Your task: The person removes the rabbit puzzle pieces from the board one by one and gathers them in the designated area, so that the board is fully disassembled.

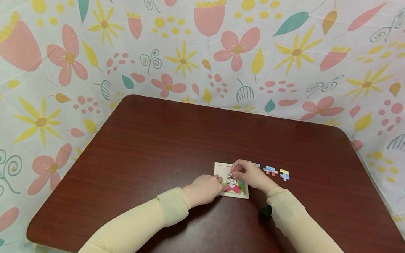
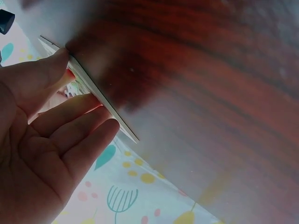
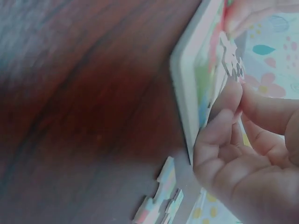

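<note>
A small jigsaw puzzle tray [image 1: 222, 166] with a pale frame lies on the table, partly filled with a colourful cartoon picture. My left hand [image 1: 204, 188] rests on its left side; in the left wrist view the thumb [image 2: 58, 63] and the loosely extended fingers touch the tray. Over the tray's upper part, my right hand [image 1: 253, 175] pinches a jigsaw piece [image 3: 230, 58] between thumb and fingertips, tilted above the picture. The fingers hide part of that piece and the tray's upper right corner.
Right of the tray lie loose jigsaw pieces: a blue and red one [image 1: 270, 170], a yellow and blue one [image 1: 284, 174] and another [image 1: 257, 165] partly behind the right hand. A small black object [image 1: 266, 212] shows by the right wrist. Patterned cloth [image 1: 206, 58] hangs behind the brown table [image 1: 153, 139].
</note>
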A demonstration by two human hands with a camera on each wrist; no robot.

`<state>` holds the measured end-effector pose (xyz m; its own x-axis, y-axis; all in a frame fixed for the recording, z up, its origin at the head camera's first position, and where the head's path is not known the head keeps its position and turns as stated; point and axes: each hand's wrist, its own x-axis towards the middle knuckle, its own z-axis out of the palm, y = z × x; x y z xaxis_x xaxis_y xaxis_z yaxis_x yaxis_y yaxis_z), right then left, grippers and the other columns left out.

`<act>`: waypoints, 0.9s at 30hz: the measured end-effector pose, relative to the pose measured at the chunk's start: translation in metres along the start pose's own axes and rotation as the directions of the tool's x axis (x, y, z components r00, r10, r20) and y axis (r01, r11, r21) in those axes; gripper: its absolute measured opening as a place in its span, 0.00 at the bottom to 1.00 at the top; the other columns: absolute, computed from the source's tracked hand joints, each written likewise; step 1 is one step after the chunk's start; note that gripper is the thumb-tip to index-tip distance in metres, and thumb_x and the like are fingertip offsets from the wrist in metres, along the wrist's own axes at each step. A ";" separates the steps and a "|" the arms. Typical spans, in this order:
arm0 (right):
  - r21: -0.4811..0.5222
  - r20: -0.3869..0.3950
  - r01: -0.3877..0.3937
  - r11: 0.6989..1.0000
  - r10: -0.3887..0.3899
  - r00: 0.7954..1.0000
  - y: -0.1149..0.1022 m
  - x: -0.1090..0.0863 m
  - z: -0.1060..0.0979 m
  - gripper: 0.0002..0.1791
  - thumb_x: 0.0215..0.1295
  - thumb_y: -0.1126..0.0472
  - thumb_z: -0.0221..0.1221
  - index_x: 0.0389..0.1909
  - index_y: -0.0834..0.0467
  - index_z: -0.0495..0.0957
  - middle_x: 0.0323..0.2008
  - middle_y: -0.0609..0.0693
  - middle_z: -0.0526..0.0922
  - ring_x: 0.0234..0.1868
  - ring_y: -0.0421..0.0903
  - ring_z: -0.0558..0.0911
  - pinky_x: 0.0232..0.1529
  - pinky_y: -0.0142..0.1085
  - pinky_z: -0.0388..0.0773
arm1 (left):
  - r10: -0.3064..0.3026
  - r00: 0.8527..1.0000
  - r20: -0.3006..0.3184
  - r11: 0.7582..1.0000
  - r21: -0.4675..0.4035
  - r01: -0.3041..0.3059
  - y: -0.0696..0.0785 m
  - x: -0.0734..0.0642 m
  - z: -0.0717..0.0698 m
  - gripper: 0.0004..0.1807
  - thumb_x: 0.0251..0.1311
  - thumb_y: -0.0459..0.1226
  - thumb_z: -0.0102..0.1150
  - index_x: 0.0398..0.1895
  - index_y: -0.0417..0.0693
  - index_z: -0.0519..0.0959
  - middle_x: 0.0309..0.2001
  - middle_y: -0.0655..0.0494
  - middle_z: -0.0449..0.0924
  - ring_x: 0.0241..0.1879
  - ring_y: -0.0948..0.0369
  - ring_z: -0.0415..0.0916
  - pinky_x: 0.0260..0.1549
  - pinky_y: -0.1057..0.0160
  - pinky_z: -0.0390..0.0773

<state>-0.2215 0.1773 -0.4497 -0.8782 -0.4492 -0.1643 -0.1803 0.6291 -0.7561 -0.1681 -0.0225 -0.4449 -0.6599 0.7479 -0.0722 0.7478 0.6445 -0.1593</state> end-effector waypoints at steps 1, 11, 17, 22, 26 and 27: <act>0.019 -0.005 0.000 1.000 0.000 1.000 0.000 -0.001 -0.001 0.04 0.67 0.65 0.56 0.39 0.61 0.75 0.31 0.54 0.79 0.30 0.47 0.79 0.34 0.39 0.78 | 0.001 1.000 0.002 1.000 0.000 -0.001 0.000 0.000 0.000 0.19 0.59 0.42 0.60 0.55 0.65 0.79 0.46 0.58 0.81 0.42 0.63 0.78 0.31 0.67 0.79; 0.127 -0.009 -0.051 0.991 0.052 0.999 0.005 -0.020 -0.028 0.07 0.66 0.66 0.55 0.42 0.66 0.75 0.28 0.59 0.79 0.30 0.54 0.78 0.29 0.41 0.75 | -0.017 1.000 0.024 0.999 -0.031 0.017 -0.001 0.000 -0.003 0.21 0.60 0.42 0.60 0.58 0.64 0.77 0.47 0.59 0.81 0.47 0.63 0.77 0.36 0.67 0.79; 0.117 -0.011 -0.061 0.991 0.062 0.998 0.022 -0.028 -0.038 0.07 0.65 0.66 0.57 0.41 0.66 0.75 0.26 0.57 0.78 0.26 0.50 0.76 0.24 0.38 0.72 | -0.015 0.999 0.028 0.999 -0.032 0.016 -0.001 0.001 -0.002 0.21 0.60 0.41 0.60 0.58 0.64 0.77 0.48 0.58 0.81 0.48 0.63 0.77 0.36 0.68 0.79; 0.088 -0.011 -0.063 0.994 0.064 0.998 0.030 -0.037 -0.047 0.07 0.64 0.66 0.58 0.40 0.66 0.75 0.25 0.56 0.77 0.25 0.50 0.76 0.26 0.37 0.72 | -0.013 1.000 0.024 0.999 -0.031 0.013 0.000 0.002 -0.001 0.20 0.61 0.39 0.59 0.57 0.64 0.78 0.50 0.58 0.81 0.51 0.63 0.77 0.36 0.68 0.79; 0.069 -0.017 -0.070 0.995 0.072 0.997 0.037 -0.044 -0.054 0.07 0.64 0.66 0.58 0.40 0.66 0.76 0.25 0.54 0.77 0.27 0.50 0.77 0.28 0.36 0.72 | -0.026 0.999 0.022 0.999 -0.045 0.027 0.001 0.002 -0.001 0.20 0.61 0.36 0.56 0.55 0.66 0.79 0.50 0.58 0.81 0.51 0.63 0.77 0.35 0.66 0.80; 0.063 -0.020 -0.076 0.995 0.078 0.997 0.039 -0.046 -0.056 0.07 0.64 0.66 0.58 0.40 0.66 0.76 0.24 0.54 0.77 0.27 0.50 0.77 0.28 0.36 0.72 | -0.030 0.999 0.021 0.998 -0.049 0.031 0.001 0.002 -0.001 0.20 0.61 0.36 0.56 0.55 0.66 0.79 0.50 0.58 0.81 0.51 0.63 0.77 0.36 0.66 0.80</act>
<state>-0.2132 0.2576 -0.4365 -0.8982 -0.3862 -0.2098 -0.0844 0.6201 -0.7800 -0.1680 -0.0202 -0.4440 -0.6833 0.7248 -0.0882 0.7298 0.6743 -0.1128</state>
